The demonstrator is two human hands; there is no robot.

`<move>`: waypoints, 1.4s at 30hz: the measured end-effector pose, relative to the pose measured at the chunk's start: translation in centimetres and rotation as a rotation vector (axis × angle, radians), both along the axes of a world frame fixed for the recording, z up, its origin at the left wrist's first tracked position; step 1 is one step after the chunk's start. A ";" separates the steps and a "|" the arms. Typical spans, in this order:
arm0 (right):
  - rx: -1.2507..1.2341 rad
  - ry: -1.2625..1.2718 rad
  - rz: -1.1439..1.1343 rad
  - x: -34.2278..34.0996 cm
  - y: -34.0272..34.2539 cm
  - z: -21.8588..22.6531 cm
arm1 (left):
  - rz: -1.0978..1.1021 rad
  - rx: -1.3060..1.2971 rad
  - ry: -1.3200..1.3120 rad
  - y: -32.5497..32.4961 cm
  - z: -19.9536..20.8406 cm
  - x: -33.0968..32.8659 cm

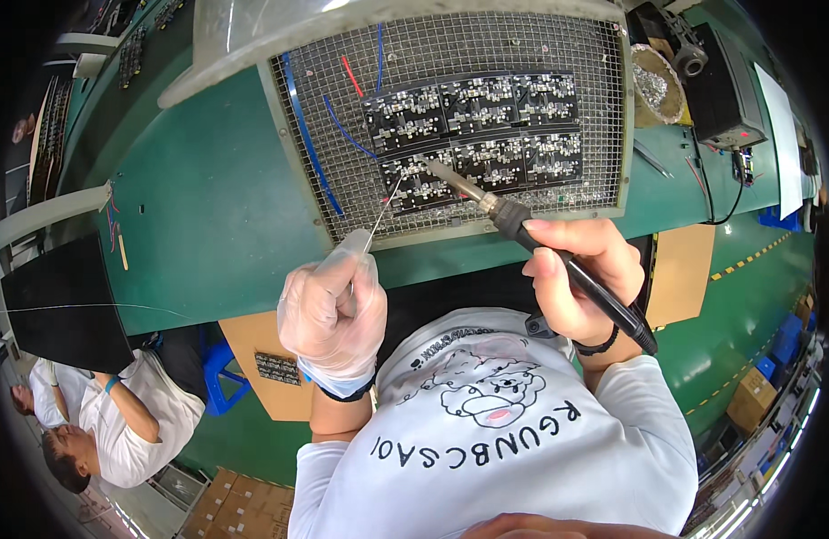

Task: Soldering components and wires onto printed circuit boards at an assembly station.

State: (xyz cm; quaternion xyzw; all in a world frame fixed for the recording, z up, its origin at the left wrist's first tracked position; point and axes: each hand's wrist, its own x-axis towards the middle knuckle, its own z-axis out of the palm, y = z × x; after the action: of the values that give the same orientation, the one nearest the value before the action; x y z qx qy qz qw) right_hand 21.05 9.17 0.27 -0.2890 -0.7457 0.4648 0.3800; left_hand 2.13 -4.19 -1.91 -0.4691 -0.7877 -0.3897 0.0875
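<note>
My right hand (587, 278) is closed around the black handle of a soldering iron (522, 225), whose tip meets the lower left board of a black circuit-board panel (486, 117). In a clear glove, my left hand (335, 310) pinches a thin strand of solder wire (381, 216). The wire's far end reaches the same board, close beside the iron's tip. Two rows of small boards with silvery parts make up the panel, which lies on a wire mesh tray (324, 99).
Blue wires (347, 132) and a short red wire (352, 77) lie on the mesh. At the right are a round tip-cleaning dish (657, 85) and a black soldering station (724, 90). A translucent hood edge (243, 45) overhangs the upper left. Another person (127, 409) works at lower left.
</note>
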 end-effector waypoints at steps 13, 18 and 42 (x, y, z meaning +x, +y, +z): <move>0.123 0.002 0.092 -0.6 0.9 0.1 | -0.033 0.017 -0.018 0.3 0.0 -0.2; 0.130 -0.024 0.096 -0.6 1.0 0.3 | -0.081 -0.019 -0.010 0.5 0.3 -0.4; 0.021 0.097 -0.215 3.3 0.2 -2.1 | -0.151 0.054 -0.120 2.3 1.5 1.2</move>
State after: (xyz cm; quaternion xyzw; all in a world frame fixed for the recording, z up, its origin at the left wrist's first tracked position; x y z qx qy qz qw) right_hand 24.32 9.34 -1.81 -0.3404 -0.6959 0.4269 0.4666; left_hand 3.30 -1.91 -0.44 -0.5005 -0.7429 -0.4439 0.0231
